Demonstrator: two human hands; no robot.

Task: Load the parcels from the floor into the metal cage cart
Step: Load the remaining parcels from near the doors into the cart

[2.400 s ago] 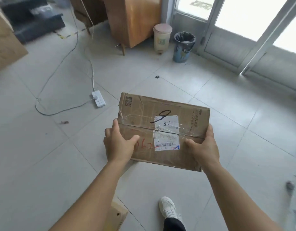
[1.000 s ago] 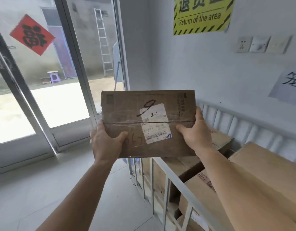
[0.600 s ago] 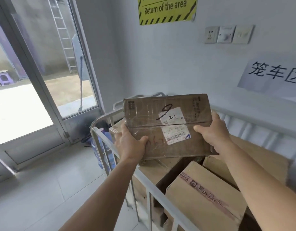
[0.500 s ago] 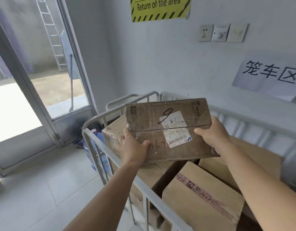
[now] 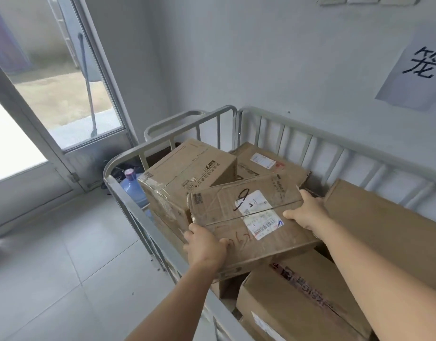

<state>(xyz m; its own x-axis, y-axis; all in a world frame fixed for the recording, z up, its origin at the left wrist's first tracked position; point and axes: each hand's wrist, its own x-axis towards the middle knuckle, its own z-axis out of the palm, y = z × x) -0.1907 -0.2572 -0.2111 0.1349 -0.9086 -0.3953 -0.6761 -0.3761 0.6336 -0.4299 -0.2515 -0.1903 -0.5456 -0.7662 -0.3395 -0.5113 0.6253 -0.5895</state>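
blue water jug (image 5: 132,185), wall paper sign (image 5: 417,67), glass door (image 5: 62,80)

The paper sign (image 5: 418,67) on the wall is cut off by the right edge. The water bottle (image 5: 133,185) sits partly hidden behind the cart rail (image 5: 128,200). Fingers of the left hand (image 5: 205,247) are hidden under the parcel (image 5: 251,217).

Grey metal cage cart (image 5: 118,193) stood at frame center-right, on pale tiled floor (image 5: 52,267), against the wall. Inside it, cardboard boxes: a tilted box (image 5: 185,173) at center left, a labelled box (image 5: 261,161) behind it, a taped box (image 5: 298,299) at lower right, a large flat box (image 5: 384,225) at right edge. Blue water jug (image 5: 132,187) sat on the floor just beside the cart's left rail.
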